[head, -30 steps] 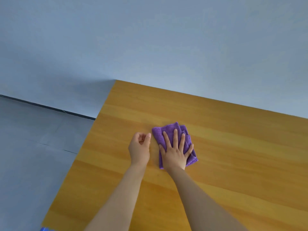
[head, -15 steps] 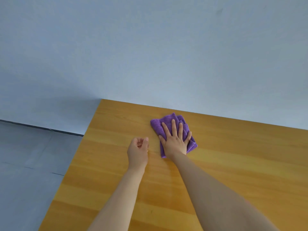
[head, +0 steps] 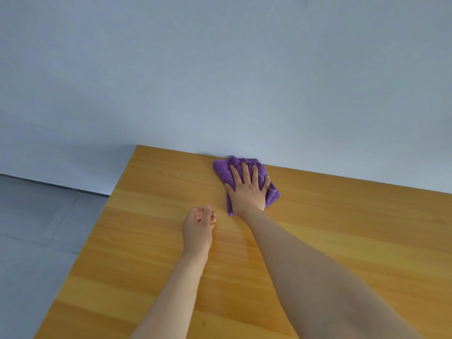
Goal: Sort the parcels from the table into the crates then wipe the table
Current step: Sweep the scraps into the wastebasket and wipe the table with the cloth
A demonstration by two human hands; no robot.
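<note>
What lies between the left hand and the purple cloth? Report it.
Nothing: only bare table separates the left hand from the purple cloth, per the head view.

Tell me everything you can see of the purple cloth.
The purple cloth is a small towel of soft, nubby, microfibre-like fabric, folded into a rumpled pad with layered edges showing at its lower right. It lies on the wooden table at the far edge, its top bunched against the pale wall. The right hand presses on it palm down with straight, spread fingers, covering its middle. Nothing else touches it.
</note>
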